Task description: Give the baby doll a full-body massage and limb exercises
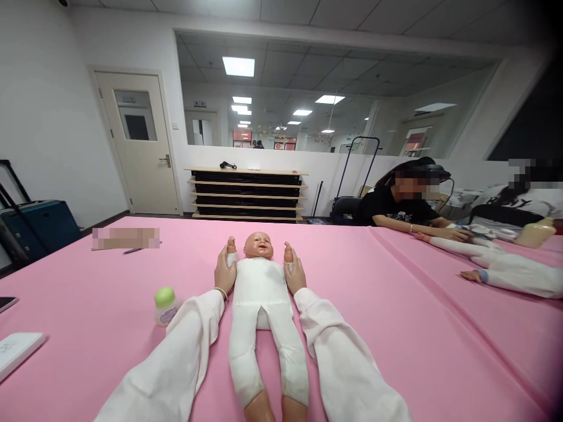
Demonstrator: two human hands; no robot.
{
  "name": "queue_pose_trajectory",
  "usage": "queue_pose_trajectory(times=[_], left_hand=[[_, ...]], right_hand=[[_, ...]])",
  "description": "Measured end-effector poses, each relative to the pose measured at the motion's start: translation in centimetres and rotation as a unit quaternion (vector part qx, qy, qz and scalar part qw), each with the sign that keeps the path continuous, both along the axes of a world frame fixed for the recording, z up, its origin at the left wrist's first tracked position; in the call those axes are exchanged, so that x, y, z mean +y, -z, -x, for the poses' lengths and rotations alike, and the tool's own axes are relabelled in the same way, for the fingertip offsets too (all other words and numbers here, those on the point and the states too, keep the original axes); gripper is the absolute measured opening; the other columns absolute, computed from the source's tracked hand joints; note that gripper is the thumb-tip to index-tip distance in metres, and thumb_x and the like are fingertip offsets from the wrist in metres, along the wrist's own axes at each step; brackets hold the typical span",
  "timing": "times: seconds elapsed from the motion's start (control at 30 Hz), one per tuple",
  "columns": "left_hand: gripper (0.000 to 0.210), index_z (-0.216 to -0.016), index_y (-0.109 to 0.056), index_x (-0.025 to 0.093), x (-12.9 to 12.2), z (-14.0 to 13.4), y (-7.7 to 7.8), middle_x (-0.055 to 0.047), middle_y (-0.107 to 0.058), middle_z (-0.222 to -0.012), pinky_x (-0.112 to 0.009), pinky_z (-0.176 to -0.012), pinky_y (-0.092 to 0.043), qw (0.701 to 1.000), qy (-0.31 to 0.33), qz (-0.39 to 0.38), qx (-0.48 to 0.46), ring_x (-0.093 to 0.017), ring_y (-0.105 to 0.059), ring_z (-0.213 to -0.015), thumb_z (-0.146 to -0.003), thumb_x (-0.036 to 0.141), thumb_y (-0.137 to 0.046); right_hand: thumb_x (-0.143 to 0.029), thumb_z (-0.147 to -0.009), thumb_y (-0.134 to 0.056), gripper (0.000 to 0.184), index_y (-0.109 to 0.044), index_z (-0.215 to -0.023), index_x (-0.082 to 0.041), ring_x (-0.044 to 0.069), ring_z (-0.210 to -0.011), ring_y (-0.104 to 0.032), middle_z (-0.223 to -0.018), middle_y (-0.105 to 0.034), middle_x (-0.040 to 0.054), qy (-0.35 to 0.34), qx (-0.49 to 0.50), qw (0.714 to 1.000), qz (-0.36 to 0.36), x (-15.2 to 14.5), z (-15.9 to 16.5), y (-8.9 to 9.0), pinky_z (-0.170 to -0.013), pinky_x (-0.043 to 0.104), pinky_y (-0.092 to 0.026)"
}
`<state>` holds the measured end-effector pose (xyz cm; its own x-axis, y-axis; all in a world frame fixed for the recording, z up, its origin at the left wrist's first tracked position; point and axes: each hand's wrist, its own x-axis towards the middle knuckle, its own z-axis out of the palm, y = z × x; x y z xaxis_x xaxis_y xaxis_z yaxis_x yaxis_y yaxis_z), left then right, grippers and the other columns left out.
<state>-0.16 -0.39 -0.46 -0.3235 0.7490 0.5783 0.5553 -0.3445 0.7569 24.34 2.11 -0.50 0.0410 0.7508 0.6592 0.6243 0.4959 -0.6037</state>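
Observation:
A baby doll in a white cloth suit lies on its back on the pink-covered table, head away from me and bare feet towards me. Its forearms are raised beside the head, hands pointing up. My left hand, with a beaded bracelet at the wrist, is closed around the doll's arm on the left. Around the arm on the right, my right hand is closed in the same way. Most of my fingertips are hidden behind the doll's arms. A small bottle with a green cap stands left of my left forearm.
On the left lie a white box-like object, a phone edge and a pen. At right, a co-worker in a black shirt handles another doll, near a yellowish bottle. Another person sits farther right.

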Motion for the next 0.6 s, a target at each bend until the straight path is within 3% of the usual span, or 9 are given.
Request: queue_pose_trajectory(times=[0.17, 0.27, 0.37, 0.5, 0.6], left_hand=[[0.071, -0.139, -0.011, 0.024, -3.8, 0.8, 0.0, -0.007, -0.029, -0.142, -0.034, -0.097, -0.040, 0.996, 0.078, -0.039, 0.011, -0.019, -0.043, -0.121, -0.079, 0.025, -0.050], [0.054, -0.131, -0.031, 0.020, -5.6, 1.5, 0.2, -0.008, -0.044, -0.131, -0.036, -0.099, -0.038, 0.988, 0.129, -0.028, 0.077, -0.020, -0.046, -0.117, -0.080, 0.024, -0.047], [0.034, -0.113, -0.049, 0.019, -7.1, 2.5, 0.1, -0.008, -0.057, -0.111, -0.038, -0.094, -0.042, 0.970, 0.194, -0.015, 0.147, -0.020, -0.053, -0.105, -0.080, 0.023, -0.042], [0.040, -0.109, -0.051, 0.022, -8.6, 4.2, -0.6, -0.007, -0.057, -0.113, -0.037, -0.094, -0.041, 0.921, 0.306, 0.002, 0.241, -0.021, -0.052, -0.107, -0.070, 0.017, -0.049], [0.047, -0.110, -0.052, 0.024, -8.9, 4.8, -0.9, -0.005, -0.055, -0.119, -0.038, -0.099, -0.038, 0.901, 0.339, 0.016, 0.270, -0.022, -0.048, -0.114, -0.065, 0.012, -0.052]], right_hand=[[-0.037, -0.075, -0.053, 0.069, -0.026, -0.135, -0.015, 0.024, -0.121, -0.044, -0.132, -0.044, 0.0140, -0.078, 0.038, 0.996, 0.004, -3.2, -1.3, 0.6, -0.099, 0.044, -0.039], [-0.042, -0.068, -0.062, 0.060, -0.046, -0.120, -0.016, 0.024, -0.110, -0.054, -0.118, -0.056, 0.0133, -0.163, 0.058, 0.984, 0.041, -5.3, -2.2, 0.8, -0.089, 0.041, -0.048], [-0.051, -0.073, -0.054, 0.040, -0.061, -0.093, -0.018, 0.022, -0.096, -0.061, -0.095, -0.066, 0.0110, -0.192, 0.068, 0.978, 0.053, -7.1, -3.1, 1.1, -0.081, 0.040, -0.052], [-0.065, -0.072, -0.044, 0.050, -0.066, -0.083, -0.022, 0.021, -0.100, -0.060, -0.092, -0.068, 0.0082, -0.228, 0.054, 0.972, 0.029, -8.6, -3.8, 1.6, -0.097, 0.044, -0.041], [-0.065, -0.076, -0.038, 0.052, -0.066, -0.086, -0.022, 0.020, -0.103, -0.058, -0.096, -0.068, 0.0086, -0.226, 0.044, 0.972, 0.041, -8.2, -3.8, 1.3, -0.098, 0.044, -0.040]])
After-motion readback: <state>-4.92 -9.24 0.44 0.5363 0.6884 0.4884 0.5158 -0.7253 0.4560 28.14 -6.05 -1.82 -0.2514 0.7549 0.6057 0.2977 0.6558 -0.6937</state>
